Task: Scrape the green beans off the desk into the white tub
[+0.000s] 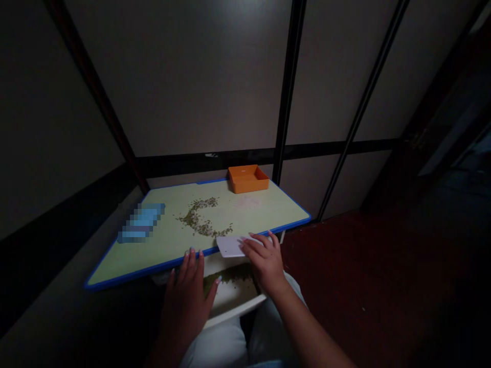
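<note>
My right hand (266,260) grips a flat white card-like scraper (230,246) at the near edge of a pale green table (164,260) with a blue rim. Fingers spread, my left hand (190,281) rests its tips at the table's front edge. Below that edge a white drawer or tray (233,299) holds a mass of small greenish bits (226,276). On the tabletop, a curved band of small greenish-brown bits, perhaps seeds (195,217), lies scattered. The inside of the tray is partly hidden by both hands.
An orange open box (249,180) stands at the table's back edge. A pixelated blue object (141,223) lies on the left. A faint pinkish patch (246,203) shows near the box. Dark-framed panels (207,92) rise behind; reddish floor (337,276) lies to the right.
</note>
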Demonstrator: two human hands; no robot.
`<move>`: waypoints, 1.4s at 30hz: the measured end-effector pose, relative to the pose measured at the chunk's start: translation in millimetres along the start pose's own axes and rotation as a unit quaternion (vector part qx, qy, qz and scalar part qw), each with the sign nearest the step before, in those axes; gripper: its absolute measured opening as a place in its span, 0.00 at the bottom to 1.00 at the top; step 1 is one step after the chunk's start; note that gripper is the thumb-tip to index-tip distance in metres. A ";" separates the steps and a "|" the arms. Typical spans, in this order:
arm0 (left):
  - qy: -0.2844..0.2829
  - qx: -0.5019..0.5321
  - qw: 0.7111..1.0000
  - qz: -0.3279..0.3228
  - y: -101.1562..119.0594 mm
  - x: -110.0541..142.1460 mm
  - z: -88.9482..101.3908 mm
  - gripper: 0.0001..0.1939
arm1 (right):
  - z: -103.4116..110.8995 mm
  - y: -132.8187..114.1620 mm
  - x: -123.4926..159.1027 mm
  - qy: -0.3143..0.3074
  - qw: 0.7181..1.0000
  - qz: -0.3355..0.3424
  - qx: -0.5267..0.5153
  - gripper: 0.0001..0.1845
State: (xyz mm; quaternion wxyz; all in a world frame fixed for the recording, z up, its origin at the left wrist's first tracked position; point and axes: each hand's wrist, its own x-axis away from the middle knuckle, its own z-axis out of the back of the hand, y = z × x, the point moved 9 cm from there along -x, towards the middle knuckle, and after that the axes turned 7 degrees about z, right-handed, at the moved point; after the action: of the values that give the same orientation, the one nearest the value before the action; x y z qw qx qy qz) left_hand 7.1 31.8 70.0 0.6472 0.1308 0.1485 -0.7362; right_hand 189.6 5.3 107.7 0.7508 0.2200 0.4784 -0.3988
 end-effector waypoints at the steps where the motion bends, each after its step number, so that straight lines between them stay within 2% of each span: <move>1: 0.005 -0.003 1.000 -0.005 0.0 0.2 -0.1 0.32 | -0.9 -1.4 -0.9 -0.012 1.000 0.002 0.009 0.12; 5: 0.030 -0.008 0.999 -0.025 1.5 0.4 0.3 0.32 | -6.2 -6.7 -4.7 -0.044 0.999 0.017 -0.008 0.10; 11: 0.093 -0.010 0.994 -0.050 -1.0 3.3 3.2 0.31 | -17.4 -8.7 -11.2 -0.081 0.995 0.037 -0.041 0.11; 18: 0.137 -0.021 0.988 -0.074 -6.5 9.3 2.7 0.29 | -33.1 2.0 -26.6 -0.129 0.989 0.056 -0.035 0.12; 24: 0.159 -0.026 0.983 -0.084 -4.8 11.3 5.4 0.31 | -42.7 19.0 -39.4 -0.137 0.988 0.060 -0.047 0.12; 27: 0.171 -0.029 0.982 -0.081 -4.9 11.0 7.5 0.30 | -39.3 42.3 -55.0 -0.134 0.983 0.023 -0.124 0.14; 29: 0.176 -0.033 0.981 -0.080 -4.7 10.4 8.6 0.30 | -35.7 69.9 -70.2 -0.104 0.966 -0.046 -0.233 0.12; 32: 0.183 -0.042 0.979 -0.077 -4.8 9.2 10.3 0.29 | -39.5 110.6 -93.2 -0.072 0.954 -0.094 -0.276 0.10; 34: 0.185 -0.048 0.978 -0.079 -4.8 8.8 10.6 0.29 | -53.2 139.7 -101.6 -0.060 0.942 -0.138 -0.301 0.12; 37: 0.181 -0.057 0.978 -0.082 -5.6 9.0 8.1 0.29 | -85.2 174.9 -100.1 -0.063 0.914 -0.202 -0.346 0.16; 40: 0.170 -0.060 0.980 -0.080 -8.7 10.4 2.2 0.30 | -113.5 198.8 -87.4 -0.066 0.886 -0.267 -0.373 0.15; 42: 0.157 -0.057 0.983 -0.075 -11.7 11.6 -2.9 0.31 | -124.9 210.0 -79.7 -0.069 0.872 -0.304 -0.378 0.14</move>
State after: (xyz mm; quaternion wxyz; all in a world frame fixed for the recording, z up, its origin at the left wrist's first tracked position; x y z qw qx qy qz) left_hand -6.0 23.7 63.4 0.5650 0.1962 0.2993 -0.7434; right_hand 273.9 248.1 112.5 0.6497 -0.2646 0.5827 -0.4102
